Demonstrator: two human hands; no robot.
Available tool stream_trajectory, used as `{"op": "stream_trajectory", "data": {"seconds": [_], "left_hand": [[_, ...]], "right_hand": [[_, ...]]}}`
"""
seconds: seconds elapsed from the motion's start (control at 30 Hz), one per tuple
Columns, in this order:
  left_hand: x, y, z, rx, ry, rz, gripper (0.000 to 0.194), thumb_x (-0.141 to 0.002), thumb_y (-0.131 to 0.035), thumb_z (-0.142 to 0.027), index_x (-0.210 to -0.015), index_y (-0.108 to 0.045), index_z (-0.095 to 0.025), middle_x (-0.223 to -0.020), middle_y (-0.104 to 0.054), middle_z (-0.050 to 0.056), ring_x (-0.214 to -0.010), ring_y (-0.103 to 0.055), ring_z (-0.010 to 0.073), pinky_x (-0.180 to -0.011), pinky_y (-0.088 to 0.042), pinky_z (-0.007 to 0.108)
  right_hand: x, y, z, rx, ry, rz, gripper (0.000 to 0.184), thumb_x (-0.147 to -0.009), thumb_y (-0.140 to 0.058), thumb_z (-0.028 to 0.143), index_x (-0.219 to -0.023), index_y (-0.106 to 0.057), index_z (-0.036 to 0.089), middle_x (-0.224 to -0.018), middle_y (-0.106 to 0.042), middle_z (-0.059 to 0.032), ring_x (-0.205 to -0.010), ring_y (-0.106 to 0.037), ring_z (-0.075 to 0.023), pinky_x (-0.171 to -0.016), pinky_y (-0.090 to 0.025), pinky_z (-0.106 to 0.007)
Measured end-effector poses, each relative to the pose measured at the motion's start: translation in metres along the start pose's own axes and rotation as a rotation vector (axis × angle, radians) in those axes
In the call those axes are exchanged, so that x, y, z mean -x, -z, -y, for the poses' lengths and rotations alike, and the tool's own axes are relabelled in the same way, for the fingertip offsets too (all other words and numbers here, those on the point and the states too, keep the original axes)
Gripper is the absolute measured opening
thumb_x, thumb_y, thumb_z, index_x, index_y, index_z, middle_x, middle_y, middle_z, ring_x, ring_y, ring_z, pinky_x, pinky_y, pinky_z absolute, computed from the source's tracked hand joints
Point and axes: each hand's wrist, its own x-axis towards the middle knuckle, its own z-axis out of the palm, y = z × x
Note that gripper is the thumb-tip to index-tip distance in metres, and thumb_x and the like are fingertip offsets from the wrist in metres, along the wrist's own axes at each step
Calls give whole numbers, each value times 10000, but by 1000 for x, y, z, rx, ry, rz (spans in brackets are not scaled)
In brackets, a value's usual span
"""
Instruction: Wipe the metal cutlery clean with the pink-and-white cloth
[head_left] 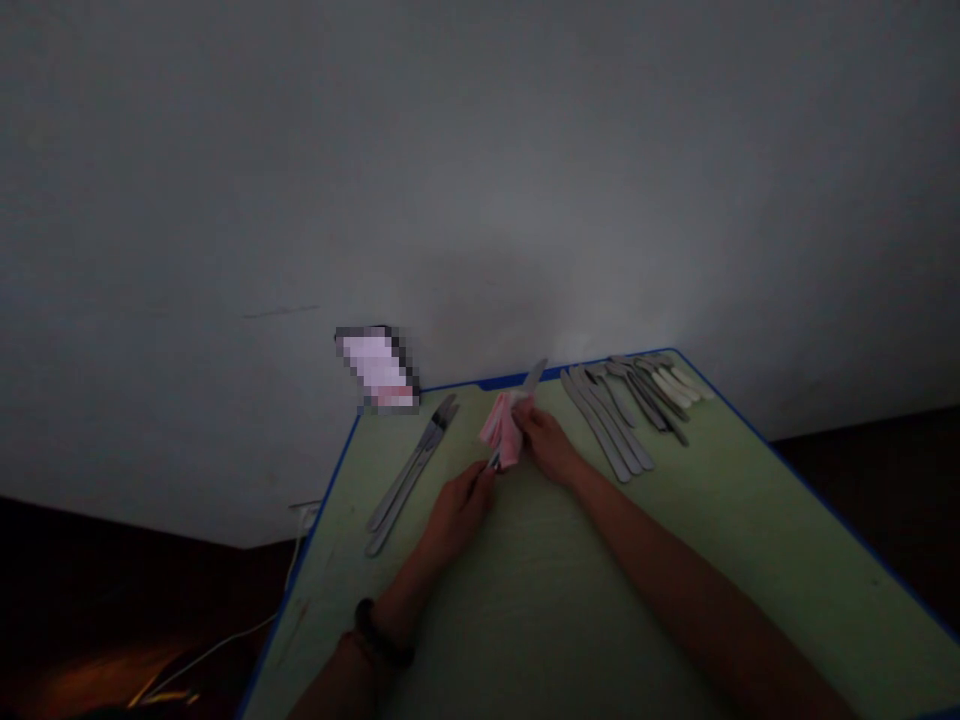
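Observation:
My left hand (pixel 463 500) is closed round the handle of a table knife (pixel 535 376), whose blade points up and away to the right. A pink cloth (pixel 511 440) is wrapped about the middle of the knife. My right hand (pixel 546 442) pinches the cloth around the blade. Left of my hands, two more table knives (pixel 411 478) lie side by side on the table. Right of my hands, several pieces of cutlery (pixel 611 425) with long metal handles lie in a row, near my right wrist.
The pale green table (pixel 525 620) has a blue edge and stands against a grey wall (pixel 480 180). A phone (pixel 379 368), blurred out, leans on the wall at the back left corner. Spoons (pixel 619 395) and white-handled cutlery (pixel 675 385) lie at the back right. A white cable (pixel 225 640) hangs at the left.

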Motion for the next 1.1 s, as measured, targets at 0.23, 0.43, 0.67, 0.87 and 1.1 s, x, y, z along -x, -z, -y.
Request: {"op": "stream_trajectory", "data": {"seconds": [0.23, 0.43, 0.67, 0.87, 1.1], "left_hand": [[-2, -3, -2, -19, 5, -23, 360, -909, -369, -438, -871, -588, -155, -645, -542, -7, -589, -500, 141, -567, -376, 244], [5, 13, -7, 126, -100, 260, 338, -900, -417, -419, -974, -619, -159, -750, -622, 14, -641, -529, 130, -595, -408, 220], [2, 12, 0, 160, 64, 188, 421, -888, -414, -480, -895, -659, -138, -725, -691, 46, -436, -460, 82, -435, -355, 193], [-1, 7, 0, 97, 48, 53, 404, -890, -403, -467, -706, -599, -165, -607, -661, 11, -435, -504, 96, -465, -377, 201], [-2, 9, -3, 38, -42, 68, 396, -898, -384, -426, -651, -574, -181, -552, -606, -13, -525, -559, 126, -576, -427, 230]], "right_hand": [[4, 1, -3, 101, -31, 107, 173, -707, -630, 326, -743, -623, 158, -679, -581, 19, -616, -482, -110, -617, -354, -240], [-2, -2, -1, -191, -58, -125, 122, -645, -615, 287, -657, -582, 170, -622, -547, 28, -614, -464, -119, -632, -374, -250], [4, -8, 4, -244, -120, 4, 217, -638, -684, 338, -737, -589, 169, -700, -583, 9, -680, -506, -136, -693, -409, -270], [26, -20, 8, 166, -10, 165, 292, -680, -706, 390, -835, -619, 159, -780, -622, -4, -701, -531, -128, -686, -399, -255], [31, -23, 8, 240, 27, 105, 290, -681, -701, 389, -831, -603, 161, -752, -611, 1, -656, -522, -124, -643, -400, -252]]}}
